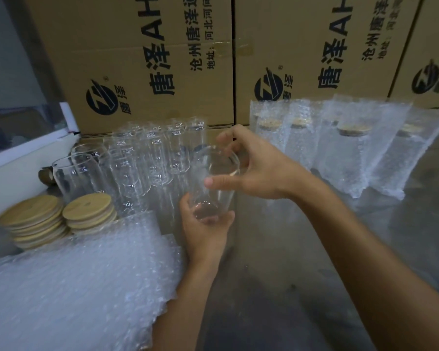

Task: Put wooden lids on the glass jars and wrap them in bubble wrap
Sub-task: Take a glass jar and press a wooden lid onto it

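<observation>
Bubble wrap (74,282) sits nearest us, bottom left w/ the wooden lids (89,211) stacked just behind, both within easy reach. We cup the bare glass jar (213,183) from below w/ our left hand (205,231) while our right hand (259,168) grips its rim, probably steadying it for a lid. Wrapped jars (352,148) stand apart on the right, unwrapped glasses (147,158) at rear left.

Both hands hold one clear glass jar (213,183) – left hand (205,229) cups its base, right hand (259,168) grips the rim; wooden lids (58,216) stacked far left
</observation>
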Demonstrator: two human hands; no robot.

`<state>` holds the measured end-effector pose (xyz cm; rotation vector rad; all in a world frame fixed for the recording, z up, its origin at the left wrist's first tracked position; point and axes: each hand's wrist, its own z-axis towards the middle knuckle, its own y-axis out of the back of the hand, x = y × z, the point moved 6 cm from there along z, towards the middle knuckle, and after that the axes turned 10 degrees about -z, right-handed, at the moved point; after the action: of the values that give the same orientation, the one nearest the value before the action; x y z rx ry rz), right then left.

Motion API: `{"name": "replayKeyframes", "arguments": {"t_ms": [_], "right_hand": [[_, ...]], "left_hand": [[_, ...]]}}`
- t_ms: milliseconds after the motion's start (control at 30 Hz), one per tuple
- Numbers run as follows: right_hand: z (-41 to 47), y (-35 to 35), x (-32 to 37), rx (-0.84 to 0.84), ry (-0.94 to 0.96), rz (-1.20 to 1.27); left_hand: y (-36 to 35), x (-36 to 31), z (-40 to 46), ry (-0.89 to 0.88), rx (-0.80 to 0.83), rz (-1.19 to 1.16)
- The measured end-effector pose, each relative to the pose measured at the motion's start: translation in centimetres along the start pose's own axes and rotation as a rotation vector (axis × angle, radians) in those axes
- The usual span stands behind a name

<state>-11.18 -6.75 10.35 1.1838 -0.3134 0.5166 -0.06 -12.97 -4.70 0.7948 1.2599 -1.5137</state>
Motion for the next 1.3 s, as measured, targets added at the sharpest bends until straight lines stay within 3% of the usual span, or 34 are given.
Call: {"name": "replayKeyframes", "arguments": {"t_ms": [100, 400, 667, 933, 1033, 1300], "right_hand": [[-0.2, -0.9, 0.1, 0.129, 0.000, -0.016], [-0.3, -2.8, 0.0, 0.224, -0.104, 0.020], [-0.3, -4.0, 0.6, 0.181, -0.071, -0.066], [-0.2, -3.8, 1.1, -0.028, -0.066, -0.091], [-0.2, -3.1, 1.2, -0.092, -0.065, -0.006], [-0.3, -3.1, 0.1, 0.146, -0.052, 0.269]], "left_hand": [[0.3, 0.0, 0.1, -0.037, -0.020, 0.042], [0.1, -1.6, -0.1, -0.130, 0.042, 0.057], [-0.4, -1.7, -0.2, -0.124, 0.042, -0.089], [0.1, -1.7, -0.4, -0.157, 0.023, 0.088], [-0.2, -2.5, -0.8, -0.152, -0.009, -0.003], [0.1, -2.0, -0.5, -0.115, -0.057, -0.059]]}}
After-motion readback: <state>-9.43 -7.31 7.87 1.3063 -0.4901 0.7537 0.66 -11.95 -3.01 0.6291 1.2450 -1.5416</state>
